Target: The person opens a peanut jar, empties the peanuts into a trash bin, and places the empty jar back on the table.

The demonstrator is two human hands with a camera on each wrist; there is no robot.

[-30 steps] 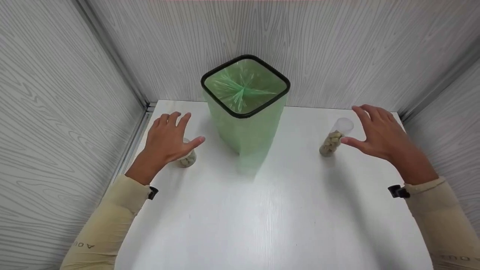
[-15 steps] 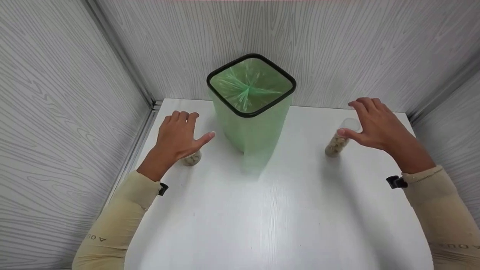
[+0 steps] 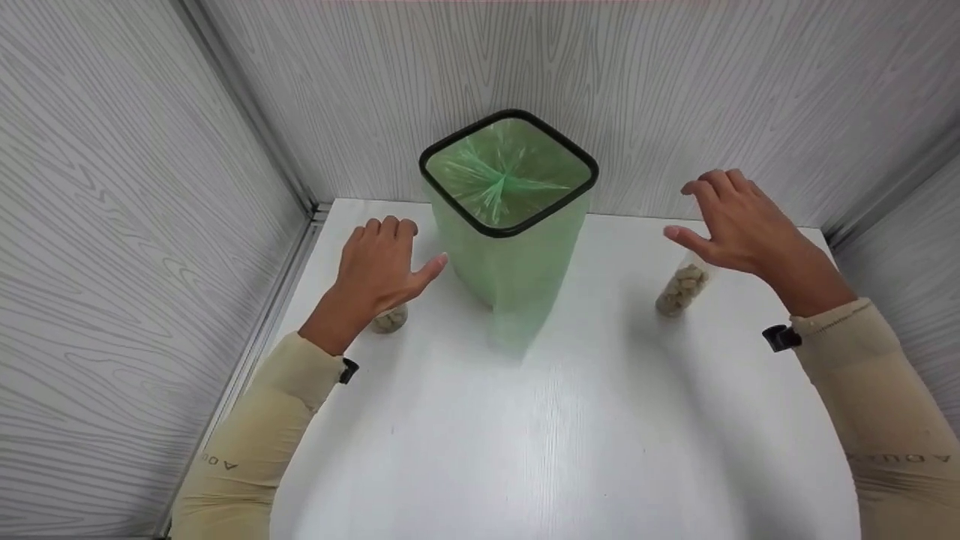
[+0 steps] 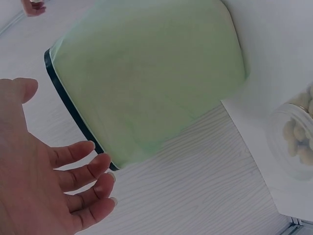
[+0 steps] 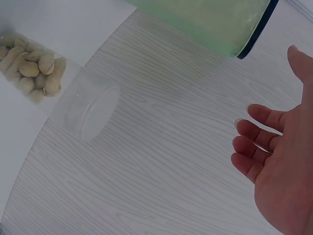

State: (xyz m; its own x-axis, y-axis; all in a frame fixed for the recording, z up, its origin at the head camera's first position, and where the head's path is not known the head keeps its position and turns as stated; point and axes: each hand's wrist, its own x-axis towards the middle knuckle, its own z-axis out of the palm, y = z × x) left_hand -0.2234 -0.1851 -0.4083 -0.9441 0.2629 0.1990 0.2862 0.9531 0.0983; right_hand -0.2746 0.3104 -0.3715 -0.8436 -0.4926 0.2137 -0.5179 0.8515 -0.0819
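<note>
Green bin (image 3: 517,262), upright on white table (image 3: 510,450), near back wall (image 3: 360,90).
Left hand (image 3: 379,262) and right hand (image 3: 739,226) raised to either side of it, fingers loosely bent, thumbs spread well clear, nothing held in either. Clear right jar (image 5: 79,102) upright near the right hand, which hides its top in the head view. Left jar (image 4: 288,142) mostly behind the left hand there, cropped in the wrist view; its height hard to judge. Pale nuts (image 5: 36,68) in both jars.

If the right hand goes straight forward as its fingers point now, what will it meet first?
Most likely the wood-grained back wall. The right hand points past the green bin and seems higher than the clear jar. Depth is unclear, so touching the bin remains possible.
</note>
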